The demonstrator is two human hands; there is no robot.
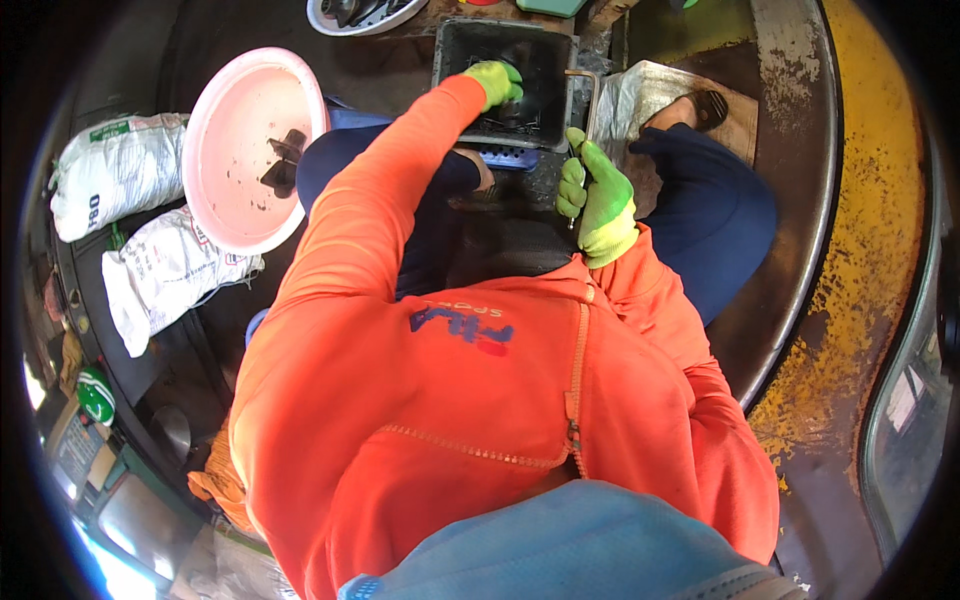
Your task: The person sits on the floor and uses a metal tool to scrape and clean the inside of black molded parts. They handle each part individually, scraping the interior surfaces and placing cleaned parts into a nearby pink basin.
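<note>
My left hand (495,84), in a yellow-green glove, reaches into a black rectangular tray (447,100). Its fingers are curled together over the dark inside of the tray, and whatever they hold is hidden. Small dark pieces lie in the tray, too dim to tell apart. To the right of the tray, my right hand (603,200), gloved alike, is closed round a bent metal rod (595,105). The rod's hooked upper end stands beside the tray's right edge, and its lower tip shows below my fingers.
A pink basin (205,150) with a dark finned part (284,163) stands tilted at the left, by white sacks (120,175). A white bowl (395,22) of dark parts is beyond. Under the tray sits a blue perforated crate (510,158). A curved metal rim (815,250) bounds the right.
</note>
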